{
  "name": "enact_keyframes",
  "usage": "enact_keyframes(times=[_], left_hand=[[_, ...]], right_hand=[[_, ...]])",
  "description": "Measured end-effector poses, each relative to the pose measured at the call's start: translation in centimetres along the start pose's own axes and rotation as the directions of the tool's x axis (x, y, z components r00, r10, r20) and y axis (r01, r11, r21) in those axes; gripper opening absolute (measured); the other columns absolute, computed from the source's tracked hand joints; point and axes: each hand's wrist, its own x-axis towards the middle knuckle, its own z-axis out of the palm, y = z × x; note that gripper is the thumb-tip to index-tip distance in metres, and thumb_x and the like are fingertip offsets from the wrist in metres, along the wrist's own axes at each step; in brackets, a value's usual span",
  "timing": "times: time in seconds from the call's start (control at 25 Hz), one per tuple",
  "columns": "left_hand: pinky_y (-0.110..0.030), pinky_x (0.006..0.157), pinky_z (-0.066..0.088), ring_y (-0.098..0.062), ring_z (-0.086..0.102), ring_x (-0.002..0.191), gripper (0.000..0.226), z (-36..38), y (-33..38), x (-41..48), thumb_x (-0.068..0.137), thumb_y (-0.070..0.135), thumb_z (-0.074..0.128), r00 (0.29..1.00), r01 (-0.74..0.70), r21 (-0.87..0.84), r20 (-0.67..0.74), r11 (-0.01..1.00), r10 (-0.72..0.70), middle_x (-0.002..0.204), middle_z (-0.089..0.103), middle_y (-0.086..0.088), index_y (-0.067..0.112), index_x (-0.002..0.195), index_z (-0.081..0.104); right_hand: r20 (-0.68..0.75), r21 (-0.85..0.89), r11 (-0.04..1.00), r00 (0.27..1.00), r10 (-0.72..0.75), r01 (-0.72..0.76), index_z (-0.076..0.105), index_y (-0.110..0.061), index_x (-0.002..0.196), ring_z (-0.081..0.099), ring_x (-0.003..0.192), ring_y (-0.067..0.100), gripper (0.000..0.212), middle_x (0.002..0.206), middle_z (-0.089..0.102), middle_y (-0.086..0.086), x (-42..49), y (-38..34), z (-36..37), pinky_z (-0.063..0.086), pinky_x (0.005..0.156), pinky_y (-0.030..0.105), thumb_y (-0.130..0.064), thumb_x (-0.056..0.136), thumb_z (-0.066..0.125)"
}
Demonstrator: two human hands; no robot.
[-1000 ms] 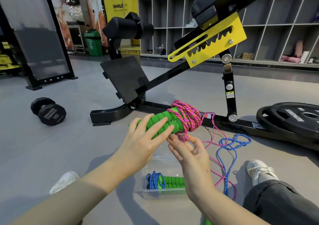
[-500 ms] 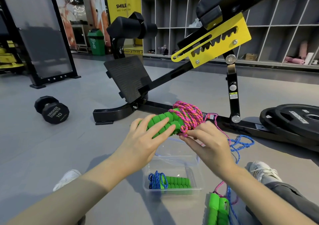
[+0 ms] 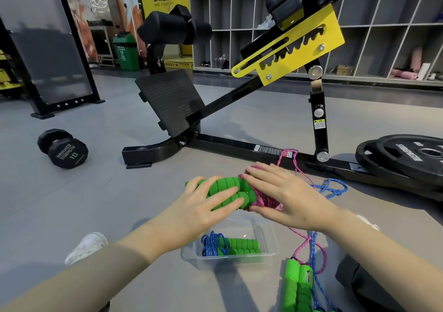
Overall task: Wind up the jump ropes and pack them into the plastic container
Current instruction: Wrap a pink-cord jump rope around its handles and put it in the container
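Pink braided jump rope (image 3: pixel 262 200), coiling round green ribbed foam handles (image 3: pixel 227 192), hovering just above and beyond clear rectangular plastic container (image 3: pixel 271 254), long axis lying along container's length. Left hand (image 3: pixel 203 208) gripping handles, fingers curling over. Right hand (image 3: pixel 290 196) pressing flat-fingered on coil, holding nothing.

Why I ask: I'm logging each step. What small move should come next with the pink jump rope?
Probably wind the loose pink strand once more around the bundle. The left hand holds the green foam handles and the right hand lies over the pink coil, yet rope hangs free, so it seems not ready for the plastic container.
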Motion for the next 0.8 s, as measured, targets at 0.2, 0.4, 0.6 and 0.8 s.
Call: enact_keyframes(times=[0.2,0.4,0.6,0.8], left_hand=[[-0.043,0.084,0.05,-0.037,0.057,0.111,0.055,4.5,0.6,-1.3,0.082,0.001,0.043,0.992,-0.083,-0.01,0.094,0.997,0.083,0.133,0.056,-0.005,0.014,0.135,0.042],[-0.047,0.087,0.051,-0.037,0.057,0.113,0.092,10.1,1.4,-2.3,0.057,0.01,0.082,0.949,-0.087,-0.039,0.299,0.995,0.094,0.137,0.052,-0.01,0.01,0.138,0.038],[-0.045,0.092,0.05,-0.033,0.056,0.117,0.097,15.0,1.9,-2.8,0.05,0.009,0.085,0.918,-0.02,-0.124,0.39,0.992,0.068,0.138,0.051,-0.011,0.008,0.136,0.04],[-0.041,0.095,0.048,-0.029,0.058,0.115,0.086,19.5,2.0,-2.7,0.052,0.013,0.087,0.901,0.029,-0.259,0.425,0.965,0.087,0.132,0.058,-0.01,0.016,0.129,0.05]], right_hand=[[-0.007,0.061,0.998,1.0,0.021,-0.02,0.061,-0.008,0.122,0.053,0.122,0.029,0.061,0.125,0.062,0.007,-1.8,0.6,5.4,0.046,0.099,0.035,-0.053,0.095,0.031],[0.034,0.092,0.987,0.991,0.127,-0.129,0.054,-0.006,0.129,0.048,0.127,0.027,0.061,0.129,0.06,0.007,-4.0,1.7,12.3,0.045,0.1,0.035,-0.053,0.094,0.035],[0.08,0.127,0.975,0.982,0.173,-0.182,0.055,-0.004,0.129,0.048,0.127,0.028,0.062,0.127,0.061,0.008,-5.2,2.8,17.5,0.047,0.098,0.035,-0.052,0.094,0.036],[0.148,0.186,0.954,0.967,0.208,-0.233,0.056,-0.002,0.127,0.049,0.125,0.031,0.065,0.124,0.062,0.011,-6.0,4.4,21.4,0.049,0.096,0.042,-0.054,0.094,0.035]])
